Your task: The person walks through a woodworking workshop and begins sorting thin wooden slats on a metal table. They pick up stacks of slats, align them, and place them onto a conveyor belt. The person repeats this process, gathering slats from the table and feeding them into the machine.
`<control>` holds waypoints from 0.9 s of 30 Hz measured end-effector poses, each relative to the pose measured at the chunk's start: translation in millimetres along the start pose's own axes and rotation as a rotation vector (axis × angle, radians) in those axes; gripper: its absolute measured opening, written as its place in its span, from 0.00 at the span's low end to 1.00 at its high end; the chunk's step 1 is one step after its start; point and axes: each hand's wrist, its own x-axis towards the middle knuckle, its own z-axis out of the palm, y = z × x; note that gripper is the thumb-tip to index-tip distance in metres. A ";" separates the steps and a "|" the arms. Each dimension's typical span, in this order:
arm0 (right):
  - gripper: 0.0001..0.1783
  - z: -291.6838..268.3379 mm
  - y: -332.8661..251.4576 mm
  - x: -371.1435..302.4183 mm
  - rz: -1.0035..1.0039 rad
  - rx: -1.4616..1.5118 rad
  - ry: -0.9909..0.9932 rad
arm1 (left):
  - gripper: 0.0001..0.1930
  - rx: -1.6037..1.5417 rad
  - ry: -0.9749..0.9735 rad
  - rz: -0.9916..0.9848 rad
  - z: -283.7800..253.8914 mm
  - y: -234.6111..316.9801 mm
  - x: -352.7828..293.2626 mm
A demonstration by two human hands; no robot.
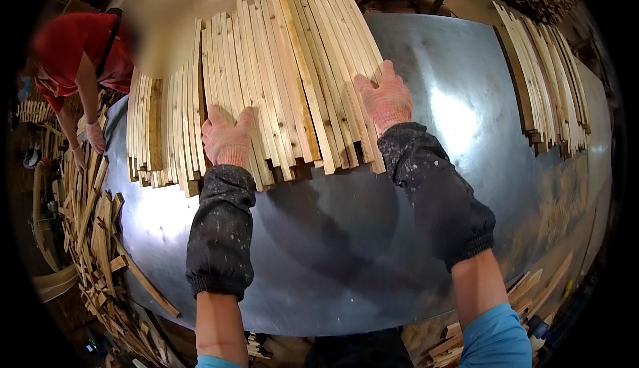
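Observation:
A wide row of pale wooden strips (pixel 266 95) lies side by side on a shiny metal tabletop (pixel 326 235), their near ends uneven. My left hand (pixel 227 138), in a pinkish work glove, grips the left side of this row with the thumb over the top. At the row's right edge, my right hand (pixel 386 102), gloved alike, has its thumb on the strips and its fingers along the outer side. Dark, speckled sleeve covers wrap both forearms. Another group of strips (pixel 170 128), one with a brown face, lies left of my left hand.
A separate stack of strips (pixel 546 82) sits at the table's right end. Scrap wood (pixel 100 235) is heaped along the left edge, and more offcuts (pixel 532 295) lie at lower right. A person in a red shirt (pixel 83 48) bends over the heap at far left. Sawdust marks the right side.

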 end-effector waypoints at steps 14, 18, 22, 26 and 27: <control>0.51 -30.0 179.1 -314.4 0.169 0.136 0.019 | 0.55 -0.088 -0.063 0.074 -34.3 -172.2 -295.5; 0.52 -36.7 209.9 -416.6 0.374 0.217 -0.064 | 0.56 -0.096 -0.163 0.029 -56.9 -244.1 -378.4; 0.54 -30.0 231.8 -495.1 0.375 0.170 -0.131 | 0.54 -0.155 -0.174 0.004 -77.8 -298.5 -429.2; 0.55 -26.8 237.6 -554.7 0.317 0.050 -0.147 | 0.52 -0.234 -0.212 0.052 -97.5 -343.8 -456.0; 0.55 -24.5 236.1 -557.7 0.280 0.016 -0.131 | 0.51 -0.253 -0.212 0.059 -106.3 -344.7 -455.7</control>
